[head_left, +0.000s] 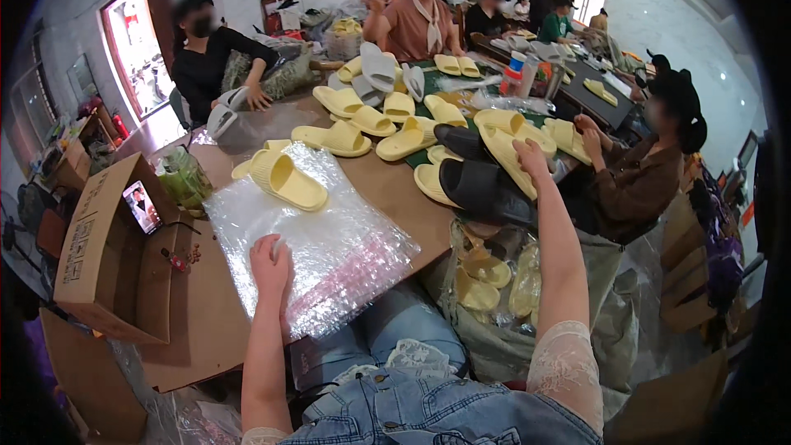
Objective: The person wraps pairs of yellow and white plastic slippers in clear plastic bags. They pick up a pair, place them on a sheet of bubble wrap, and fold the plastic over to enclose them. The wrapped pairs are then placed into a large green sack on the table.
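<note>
My right hand (531, 161) reaches far to the right and is closed on the edge of a yellow slipper (501, 144) with a ribbed strap, held tilted above the table. Below it lie black slippers (486, 189) and another yellow slipper (430, 185). My left hand (270, 264) rests on a stack of clear plastic bags (329, 239), its fingers slightly bent and nothing seen in them. A yellow slipper (287, 181) lies on the far part of the bags, partly covering another one behind it. More yellow slippers (334, 138) are heaped beyond.
At left stands an open cardboard box (107, 255) with a phone (142, 206) in it. A sack (568, 297) holding bagged yellow slippers (482, 280) is at my right knee. Co-workers (206, 58) sit around the table. Grey slippers (377, 66) top the heap.
</note>
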Available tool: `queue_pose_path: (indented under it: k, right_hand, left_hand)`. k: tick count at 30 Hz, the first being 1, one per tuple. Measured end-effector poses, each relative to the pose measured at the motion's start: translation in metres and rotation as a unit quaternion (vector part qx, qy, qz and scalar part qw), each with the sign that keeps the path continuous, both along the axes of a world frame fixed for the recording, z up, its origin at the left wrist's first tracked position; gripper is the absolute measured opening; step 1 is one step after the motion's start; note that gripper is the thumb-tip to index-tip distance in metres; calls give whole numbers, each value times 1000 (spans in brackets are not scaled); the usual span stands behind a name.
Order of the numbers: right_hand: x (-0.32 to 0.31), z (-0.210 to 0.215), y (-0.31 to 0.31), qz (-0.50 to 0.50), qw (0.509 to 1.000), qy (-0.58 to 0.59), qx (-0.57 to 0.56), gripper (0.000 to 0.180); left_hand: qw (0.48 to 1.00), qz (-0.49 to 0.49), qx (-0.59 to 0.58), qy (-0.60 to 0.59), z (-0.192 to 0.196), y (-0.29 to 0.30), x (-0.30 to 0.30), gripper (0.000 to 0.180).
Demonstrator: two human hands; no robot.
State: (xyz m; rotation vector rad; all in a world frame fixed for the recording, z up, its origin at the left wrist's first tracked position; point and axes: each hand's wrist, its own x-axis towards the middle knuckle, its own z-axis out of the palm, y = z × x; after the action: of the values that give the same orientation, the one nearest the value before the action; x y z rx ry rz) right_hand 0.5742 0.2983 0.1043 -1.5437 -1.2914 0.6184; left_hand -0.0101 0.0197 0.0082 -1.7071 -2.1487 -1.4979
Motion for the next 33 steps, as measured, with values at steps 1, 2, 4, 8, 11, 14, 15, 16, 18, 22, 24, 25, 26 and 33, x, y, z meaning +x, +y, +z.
queue_pose_path:
  k: [1,2,4,8,11,14,15,16,18,22,24,25,26,33]
  right_hand:
    - [-25,2,0,15,999,35,-17,64]
    - [-45,7,-2,26,997,69,-33,65]
    - [-26,-1,12,30,989,143,-3,64]
    - [-21,17,31,40,978,166,118,54]
    - [-20,64,34,84,946,199,240,48]
    - [-57,127,9,124,933,193,277,43]
    - [-70,145,-1,127,932,184,286,42]
    - [-82,159,-12,130,930,175,295,40]
    - [-106,183,-32,155,926,140,314,37]
    - [-179,208,-89,229,918,97,310,33]
    - [-214,204,-119,263,914,89,295,34]
    - [-232,199,-130,281,913,88,282,34]
    - [-248,193,-141,297,912,87,269,35]
    - [-342,121,-153,384,891,225,93,40]
  left_hand:
    - [1000,7,-7,-24,7,-9,0,27]
    - [1000,19,-3,-10,9,-14,-3,27]
    - [1000,11,8,9,5,-8,-1,27]
    - [1000,8,15,0,1,-8,-3,27]
    - [1000,9,26,15,-1,-4,0,27]
    - [1000,23,2,4,-2,-6,-4,28]
    - [1000,22,4,3,-1,-6,-4,28]
    - [1000,20,6,3,0,-6,-3,28]
    - [1000,18,6,-1,2,-6,-2,28]
    - [1000,16,10,-14,6,-10,0,26]
    - [1000,10,12,-20,7,-8,2,26]
    - [1000,11,11,-21,6,-8,0,26]
    - [1000,11,9,-22,5,-8,0,27]
    - [1000,14,13,-7,4,-9,-1,28]
